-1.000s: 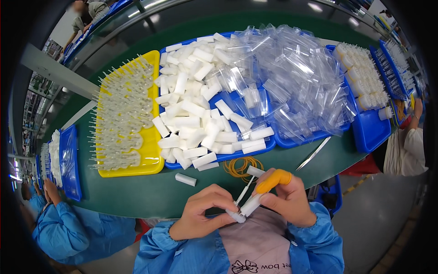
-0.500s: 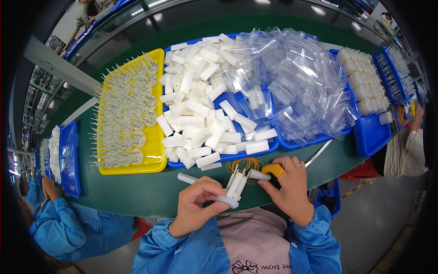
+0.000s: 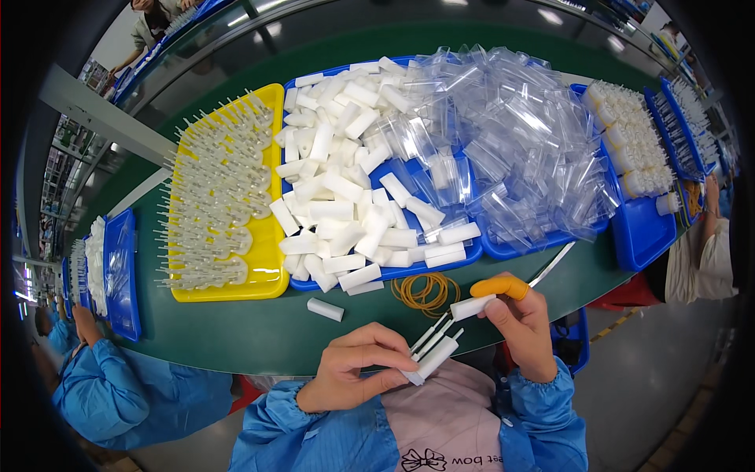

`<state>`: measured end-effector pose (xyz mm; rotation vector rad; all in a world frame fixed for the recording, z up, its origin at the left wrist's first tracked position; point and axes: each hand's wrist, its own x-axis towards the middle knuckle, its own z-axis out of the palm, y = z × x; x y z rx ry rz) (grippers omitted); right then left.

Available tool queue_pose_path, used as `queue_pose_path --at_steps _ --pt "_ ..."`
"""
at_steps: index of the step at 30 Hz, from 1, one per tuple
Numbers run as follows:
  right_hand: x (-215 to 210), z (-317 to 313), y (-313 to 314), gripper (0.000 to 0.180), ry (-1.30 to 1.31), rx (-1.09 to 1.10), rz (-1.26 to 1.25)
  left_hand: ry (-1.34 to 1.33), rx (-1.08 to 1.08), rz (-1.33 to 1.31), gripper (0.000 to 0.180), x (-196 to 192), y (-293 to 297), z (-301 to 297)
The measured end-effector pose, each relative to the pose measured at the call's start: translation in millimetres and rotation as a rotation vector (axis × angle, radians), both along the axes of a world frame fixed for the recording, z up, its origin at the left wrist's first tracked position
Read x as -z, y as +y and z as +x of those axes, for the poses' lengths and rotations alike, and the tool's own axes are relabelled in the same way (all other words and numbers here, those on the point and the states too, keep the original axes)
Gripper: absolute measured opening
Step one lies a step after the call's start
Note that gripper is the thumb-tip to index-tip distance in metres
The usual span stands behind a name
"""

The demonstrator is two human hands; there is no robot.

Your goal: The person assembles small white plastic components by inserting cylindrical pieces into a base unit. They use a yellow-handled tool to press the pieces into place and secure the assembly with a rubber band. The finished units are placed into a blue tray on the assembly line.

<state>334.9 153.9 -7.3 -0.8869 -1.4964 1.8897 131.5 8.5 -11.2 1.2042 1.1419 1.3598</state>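
My left hand [image 3: 350, 370] is closed on the round base of a white pin holder [image 3: 414, 377], which tilts up to the right. One white foam tube [image 3: 438, 356] sits over a pin, and several pins stand bare. Between thumb and index finger, my right hand [image 3: 523, 322] pinches another white foam tube [image 3: 470, 307] at the pin tips; whether a pin has entered it I cannot tell. An orange finger cot [image 3: 503, 285] covers that index finger. Beyond my hands lie a loose white tube [image 3: 325, 309] and tan rubber bands [image 3: 407, 293].
A yellow tray [image 3: 271, 279] of pin holders stands left. Blue trays hold heaped white tubes [image 3: 342, 186] and clear plastic sleeves [image 3: 527, 118]. Another blue tray [image 3: 645, 232] at right carries banded white assemblies. A co-worker's blue sleeve [image 3: 110, 393] shows at far left.
My right hand has moved up and right, bringing its tube to the pin tips. My left hand has shifted slightly right and down, tilting the pin holder further toward the right.
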Motion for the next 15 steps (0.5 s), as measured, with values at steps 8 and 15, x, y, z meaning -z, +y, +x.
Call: queue_pose_path --at_steps 8,15 --pt "12.5 8.9 10.4 0.023 0.067 -0.1 -0.241 0.139 0.076 0.034 0.026 -9.6 1.5 -6.6" --pt "11.3 5.8 13.3 0.023 0.075 -0.091 -0.264 0.255 0.109 0.1 0.028 -18.3 5.6 -10.9"
